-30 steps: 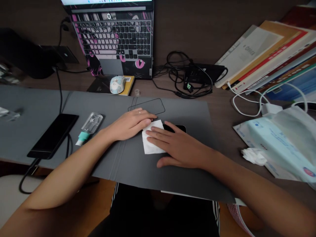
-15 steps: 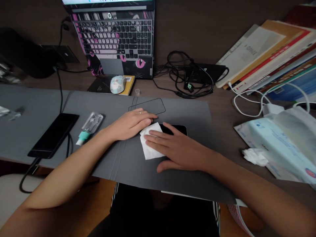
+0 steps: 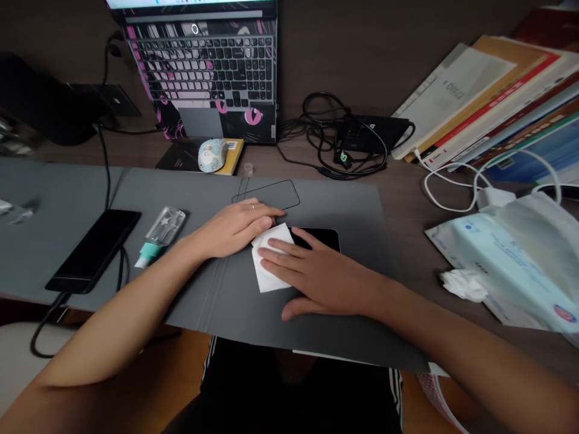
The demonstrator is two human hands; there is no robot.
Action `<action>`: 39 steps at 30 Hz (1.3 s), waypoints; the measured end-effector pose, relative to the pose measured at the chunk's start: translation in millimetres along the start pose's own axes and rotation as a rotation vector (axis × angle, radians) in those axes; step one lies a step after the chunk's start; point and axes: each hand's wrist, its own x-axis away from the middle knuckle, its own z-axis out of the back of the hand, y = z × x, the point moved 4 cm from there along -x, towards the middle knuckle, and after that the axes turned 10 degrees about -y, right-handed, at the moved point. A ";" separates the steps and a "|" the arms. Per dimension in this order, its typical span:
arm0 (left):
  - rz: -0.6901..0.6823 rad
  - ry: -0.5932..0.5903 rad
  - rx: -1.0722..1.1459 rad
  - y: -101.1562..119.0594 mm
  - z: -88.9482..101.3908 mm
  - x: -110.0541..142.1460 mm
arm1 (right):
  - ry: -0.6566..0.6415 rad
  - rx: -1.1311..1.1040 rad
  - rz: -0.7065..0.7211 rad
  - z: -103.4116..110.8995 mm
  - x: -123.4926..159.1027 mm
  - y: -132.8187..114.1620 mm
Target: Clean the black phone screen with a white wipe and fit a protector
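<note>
A phone (image 3: 326,238) with a dark screen lies on the grey desk mat, partly covered by a folded white tissue (image 3: 271,278). My right hand (image 3: 312,268) rests flat on the tissue with its fingers spread, thumb apart on the mat side. Beside the tissue's upper left corner, my left hand (image 3: 239,226) lies palm down, fingers stretched out, a ring on one finger; what its palm touches is hidden. Just beyond it is a thin, clear screen protector with a black border (image 3: 284,191), partly behind the left hand.
A clear spray bottle with a teal neck (image 3: 166,226) and a second phone (image 3: 94,250) on a cable lie left. Behind stand a laptop (image 3: 203,72), a mouse (image 3: 212,155) and coiled cables (image 3: 344,138). Books (image 3: 488,102), a tissue pack (image 3: 511,259) and crumpled tissue (image 3: 464,285) are right.
The whole view has shifted slightly, so everything appears a little further left. Both hands and the tissue keep nearly the same place over the phone.
</note>
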 end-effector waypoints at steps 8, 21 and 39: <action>0.054 0.031 0.008 -2.0 1.0 1.6 | -0.027 -0.046 -0.025 1.6 -2.1 5.2; 0.033 0.020 0.026 -4.2 -2.2 1.6 | -0.038 -0.107 0.027 0.8 -5.2 4.8; 0.020 0.019 0.027 -4.2 -2.2 1.7 | -0.011 -0.087 -0.029 0.1 -6.3 2.0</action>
